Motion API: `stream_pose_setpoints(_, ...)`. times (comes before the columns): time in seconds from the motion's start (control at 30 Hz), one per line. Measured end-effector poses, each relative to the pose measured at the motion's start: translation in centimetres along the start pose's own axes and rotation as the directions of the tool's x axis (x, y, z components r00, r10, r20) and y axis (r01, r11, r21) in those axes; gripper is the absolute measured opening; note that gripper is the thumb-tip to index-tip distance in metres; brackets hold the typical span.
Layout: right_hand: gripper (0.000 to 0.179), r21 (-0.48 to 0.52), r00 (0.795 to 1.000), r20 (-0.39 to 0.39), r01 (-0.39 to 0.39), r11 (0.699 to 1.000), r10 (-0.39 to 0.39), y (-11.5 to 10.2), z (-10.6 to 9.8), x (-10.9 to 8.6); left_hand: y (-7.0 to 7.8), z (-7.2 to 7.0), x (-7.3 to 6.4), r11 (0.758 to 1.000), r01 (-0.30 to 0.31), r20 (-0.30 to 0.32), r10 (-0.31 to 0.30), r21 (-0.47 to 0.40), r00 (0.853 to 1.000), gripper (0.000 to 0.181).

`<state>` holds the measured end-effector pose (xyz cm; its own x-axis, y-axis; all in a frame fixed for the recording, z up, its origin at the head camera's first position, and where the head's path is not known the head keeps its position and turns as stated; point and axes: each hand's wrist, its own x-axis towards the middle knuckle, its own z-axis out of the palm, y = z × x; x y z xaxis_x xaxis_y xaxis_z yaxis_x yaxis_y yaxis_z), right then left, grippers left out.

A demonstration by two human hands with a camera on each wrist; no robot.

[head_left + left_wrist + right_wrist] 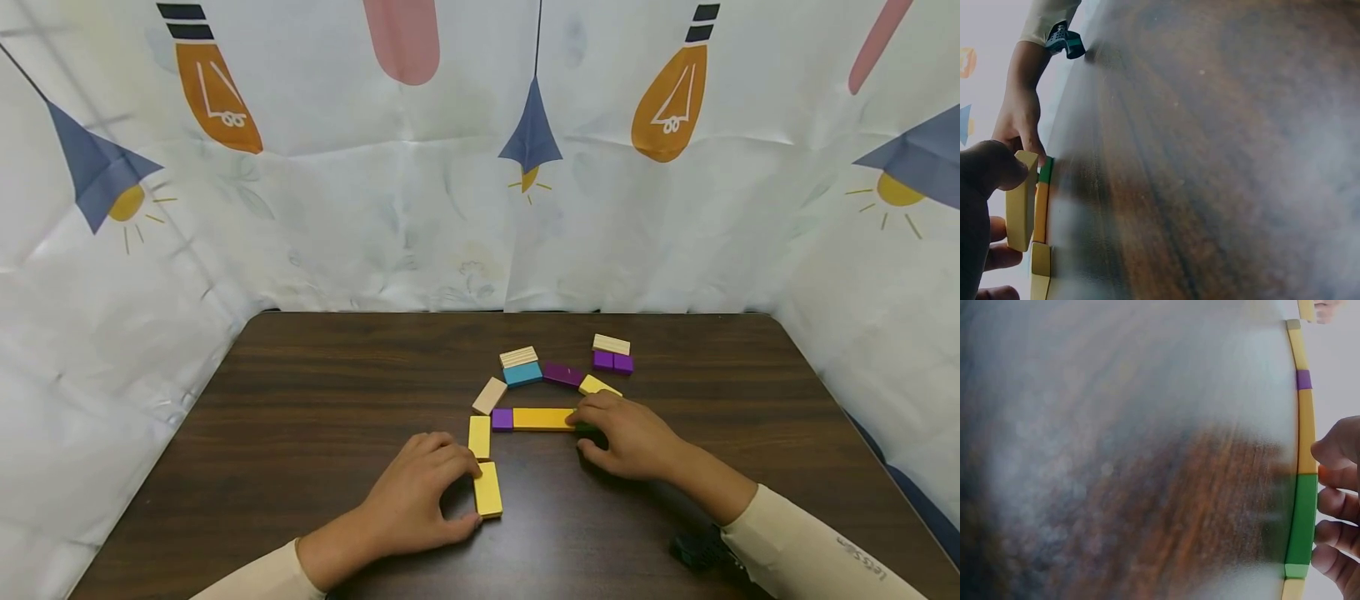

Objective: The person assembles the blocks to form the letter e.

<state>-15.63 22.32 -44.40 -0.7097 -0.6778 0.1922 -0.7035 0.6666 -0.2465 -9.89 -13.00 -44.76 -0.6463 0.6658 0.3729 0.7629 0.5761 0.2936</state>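
My left hand [420, 500] pinches a yellow block [488, 490] between thumb and fingers, its far end right at another yellow block [479, 437]. In the left wrist view the held block [1020, 203] stands in front of the row, with the thumb on its near face. My right hand [630, 433] lies over a green block [591, 433], largely hidden by it in the head view. Its fingertips [1329, 534] are right at the upper edge of this green block [1301, 519], with an orange-yellow block [543, 419] joining its left end.
A purple block [502, 420] ends the straight row. Behind it curve a light wooden block [490, 396], a blue block [522, 374], a dark purple block [562, 375] and a yellow block [598, 385]. Purple blocks [612, 362] and a wooden block [611, 344] lie at the back right.
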Motion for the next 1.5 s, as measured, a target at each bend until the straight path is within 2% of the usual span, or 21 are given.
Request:
stream_pose_setpoints(0.4,0.028,0.001,1.0,-0.001,0.001,1.0,-0.001,-0.02,-0.05,-0.04,0.17,0.06,-0.4,0.997,0.022,0.081,-0.029,0.08,0.996,0.043)
stream_pose_setpoints(0.73,0.029,0.004,1.0,-0.009,0.005,1.0,-0.005,0.03,0.07,-0.1,0.23,0.34,-0.11,0.988,0.017,0.066,-0.027,0.153,0.997,0.043)
stream_pose_setpoints(1.5,0.029,-0.003,1.0,-0.006,0.009,1.0,-0.009,-0.08,-0.05,-0.05,0.39,0.57,0.28,0.98,0.042,0.065,-0.056,0.195,0.996,0.046)
